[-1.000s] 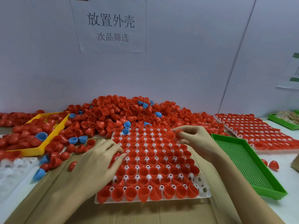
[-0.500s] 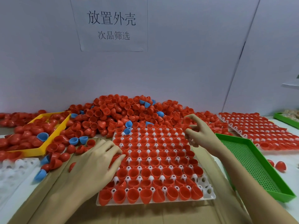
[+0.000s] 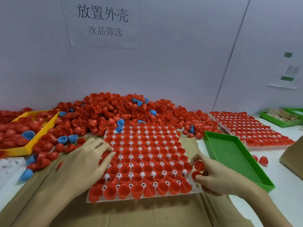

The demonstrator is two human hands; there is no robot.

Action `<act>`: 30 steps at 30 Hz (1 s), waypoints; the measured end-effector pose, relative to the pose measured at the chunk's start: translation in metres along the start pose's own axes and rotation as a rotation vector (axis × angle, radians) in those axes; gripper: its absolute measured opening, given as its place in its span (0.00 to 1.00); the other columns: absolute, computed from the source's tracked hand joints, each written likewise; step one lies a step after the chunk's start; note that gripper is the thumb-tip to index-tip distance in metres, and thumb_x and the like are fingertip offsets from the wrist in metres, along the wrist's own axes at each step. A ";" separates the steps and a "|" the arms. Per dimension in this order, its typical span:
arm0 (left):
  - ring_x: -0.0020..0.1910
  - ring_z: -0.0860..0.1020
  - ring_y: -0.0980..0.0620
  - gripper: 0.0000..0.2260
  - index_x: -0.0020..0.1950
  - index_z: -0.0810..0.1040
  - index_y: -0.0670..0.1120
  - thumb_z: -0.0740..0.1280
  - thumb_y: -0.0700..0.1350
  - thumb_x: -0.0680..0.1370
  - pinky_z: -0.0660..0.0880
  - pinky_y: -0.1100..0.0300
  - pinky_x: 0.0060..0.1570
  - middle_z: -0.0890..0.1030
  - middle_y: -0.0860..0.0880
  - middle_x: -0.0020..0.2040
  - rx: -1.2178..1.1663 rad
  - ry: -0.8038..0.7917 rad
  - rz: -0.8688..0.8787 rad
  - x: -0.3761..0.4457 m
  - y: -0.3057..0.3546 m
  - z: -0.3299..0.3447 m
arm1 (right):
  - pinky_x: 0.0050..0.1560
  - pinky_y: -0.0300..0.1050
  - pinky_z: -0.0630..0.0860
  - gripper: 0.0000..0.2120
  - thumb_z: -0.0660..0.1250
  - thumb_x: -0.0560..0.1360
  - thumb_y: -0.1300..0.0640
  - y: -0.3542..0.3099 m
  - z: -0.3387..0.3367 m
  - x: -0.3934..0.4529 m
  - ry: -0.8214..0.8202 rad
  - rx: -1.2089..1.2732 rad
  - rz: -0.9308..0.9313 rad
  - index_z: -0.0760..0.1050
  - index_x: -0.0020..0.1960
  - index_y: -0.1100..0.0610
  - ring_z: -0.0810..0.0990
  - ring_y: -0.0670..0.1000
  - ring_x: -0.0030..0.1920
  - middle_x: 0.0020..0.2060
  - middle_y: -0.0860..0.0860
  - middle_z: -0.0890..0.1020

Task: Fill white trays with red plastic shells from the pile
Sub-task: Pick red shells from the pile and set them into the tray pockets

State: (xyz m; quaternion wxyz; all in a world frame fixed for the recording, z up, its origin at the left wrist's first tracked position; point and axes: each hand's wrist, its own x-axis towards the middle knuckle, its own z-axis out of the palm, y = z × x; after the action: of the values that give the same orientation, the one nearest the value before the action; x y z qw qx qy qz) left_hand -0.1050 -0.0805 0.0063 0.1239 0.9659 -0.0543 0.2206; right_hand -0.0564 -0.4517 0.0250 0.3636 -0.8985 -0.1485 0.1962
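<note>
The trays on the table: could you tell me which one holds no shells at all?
The green tray right of the white tray; its mesh floor is bare, while the others carry red shells.

factory sorting bench | shell pile point(image 3: 114, 112), trays, posted wall sign point(image 3: 102, 22) (chinese)

Two hands in view: left hand point(image 3: 85, 163), right hand point(image 3: 218, 176). Two white trays filled with red shells: one at centre point(image 3: 196, 190), one at far right point(image 3: 246, 141). One yellow tray point(image 3: 24, 149). Two green trays: near one point(image 3: 236, 154), far one point(image 3: 277, 122). One pile of red shells point(image 3: 114, 112), too many to count. One paper sign point(image 3: 101, 22).
</note>
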 end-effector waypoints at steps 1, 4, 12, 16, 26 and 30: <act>0.56 0.75 0.62 0.12 0.61 0.81 0.53 0.63 0.55 0.82 0.63 0.76 0.40 0.77 0.59 0.56 0.002 -0.004 -0.001 0.000 -0.001 0.000 | 0.24 0.41 0.67 0.13 0.64 0.79 0.61 -0.001 -0.001 -0.001 -0.020 0.003 0.017 0.66 0.59 0.49 0.72 0.49 0.25 0.25 0.48 0.78; 0.56 0.73 0.63 0.13 0.62 0.80 0.55 0.62 0.56 0.82 0.64 0.77 0.40 0.75 0.60 0.56 0.016 -0.019 -0.003 0.001 -0.003 0.001 | 0.26 0.40 0.65 0.16 0.67 0.80 0.57 -0.005 -0.008 -0.003 -0.091 0.052 0.051 0.64 0.62 0.46 0.68 0.49 0.27 0.30 0.50 0.78; 0.52 0.75 0.62 0.12 0.59 0.82 0.54 0.65 0.56 0.81 0.69 0.73 0.42 0.77 0.59 0.53 0.017 -0.014 -0.017 0.002 -0.012 0.004 | 0.28 0.42 0.70 0.21 0.71 0.79 0.54 -0.009 -0.017 -0.006 -0.106 -0.003 0.051 0.62 0.63 0.43 0.72 0.50 0.29 0.34 0.52 0.81; 0.51 0.76 0.60 0.10 0.56 0.82 0.53 0.65 0.55 0.80 0.77 0.66 0.44 0.78 0.59 0.52 0.009 0.003 0.004 0.003 -0.012 0.004 | 0.27 0.42 0.70 0.18 0.70 0.80 0.55 -0.011 -0.017 -0.011 -0.112 -0.086 0.049 0.63 0.58 0.42 0.75 0.51 0.27 0.34 0.53 0.84; 0.47 0.77 0.61 0.10 0.58 0.79 0.58 0.62 0.59 0.81 0.74 0.71 0.41 0.76 0.62 0.51 0.039 -0.051 -0.074 0.003 -0.011 0.002 | 0.28 0.36 0.71 0.08 0.67 0.82 0.55 -0.021 -0.014 -0.005 -0.187 -0.365 0.028 0.71 0.58 0.48 0.76 0.44 0.25 0.35 0.50 0.85; 0.44 0.78 0.62 0.10 0.59 0.77 0.57 0.62 0.58 0.82 0.77 0.68 0.41 0.76 0.61 0.51 0.003 -0.070 -0.174 0.004 -0.013 0.003 | 0.29 0.39 0.73 0.05 0.68 0.82 0.50 -0.023 -0.024 -0.004 -0.184 -0.290 0.018 0.75 0.57 0.46 0.79 0.46 0.28 0.36 0.49 0.86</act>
State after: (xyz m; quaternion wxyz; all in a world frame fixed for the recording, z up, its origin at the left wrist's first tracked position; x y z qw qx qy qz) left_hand -0.0978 -0.0686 0.0027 0.1393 0.9743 0.0260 0.1750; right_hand -0.0517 -0.4520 0.0585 0.2132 -0.9211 -0.1997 0.2574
